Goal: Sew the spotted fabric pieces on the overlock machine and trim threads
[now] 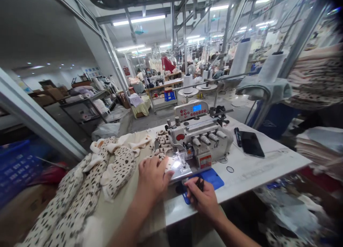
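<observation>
The fingers of the left hand (152,173) are bent over a piece of spotted plush fabric (169,164), with the thumb held apart from the index finger; whether the cloth is pinched or merely pressed flat cannot be told. The fabric is positioned on the left side of the bright metal plate (180,167) of an overlock sewing machine (199,136), beside the needle area. The fingers of the right hand (203,197) are curled around a small dark tool (199,183), whose exact kind cannot be made out; it is held in front of the machine, above a blue mat (215,179). The machine is mounted on a white worktable (252,177) and is topped by a control panel (184,113) fitted with a lit blue display (197,108). Four tension knobs (205,139) are set in a row along its front. To its right, a black tablet-like device (251,144) is laid next to a black pen-like object (237,137), and a thin black ring (229,169) is seen nearer the front edge. To the left, spotted garment pieces (122,168) are heaped. Behind the machine, white thread cones (188,82) are supported on round holders.
</observation>
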`<state>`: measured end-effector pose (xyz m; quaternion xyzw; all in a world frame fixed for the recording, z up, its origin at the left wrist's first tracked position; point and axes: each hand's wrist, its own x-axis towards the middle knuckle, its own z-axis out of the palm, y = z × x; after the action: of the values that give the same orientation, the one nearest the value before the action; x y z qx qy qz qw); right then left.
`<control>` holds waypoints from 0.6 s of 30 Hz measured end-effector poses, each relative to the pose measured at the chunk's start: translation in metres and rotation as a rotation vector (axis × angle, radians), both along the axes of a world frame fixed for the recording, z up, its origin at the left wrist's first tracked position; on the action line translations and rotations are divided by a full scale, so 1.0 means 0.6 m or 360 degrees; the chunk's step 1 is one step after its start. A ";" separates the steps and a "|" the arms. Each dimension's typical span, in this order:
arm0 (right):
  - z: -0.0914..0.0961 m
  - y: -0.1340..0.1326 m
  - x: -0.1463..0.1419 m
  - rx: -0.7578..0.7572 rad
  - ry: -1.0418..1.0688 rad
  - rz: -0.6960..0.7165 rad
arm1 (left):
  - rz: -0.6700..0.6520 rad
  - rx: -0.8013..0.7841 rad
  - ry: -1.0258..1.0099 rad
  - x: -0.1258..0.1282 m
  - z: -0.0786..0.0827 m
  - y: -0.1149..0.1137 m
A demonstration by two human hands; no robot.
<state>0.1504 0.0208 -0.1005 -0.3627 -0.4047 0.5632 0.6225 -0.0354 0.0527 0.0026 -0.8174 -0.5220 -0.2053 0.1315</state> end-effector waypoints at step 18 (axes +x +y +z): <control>0.089 0.013 0.006 0.0690 -0.1368 0.0104 | -0.0247 -0.0273 0.0012 -0.020 0.002 -0.050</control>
<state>0.1543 0.0284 -0.0470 -0.4115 -0.7445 0.2843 0.4421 -0.0476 0.0227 0.0040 -0.8644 -0.4722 -0.1663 0.0467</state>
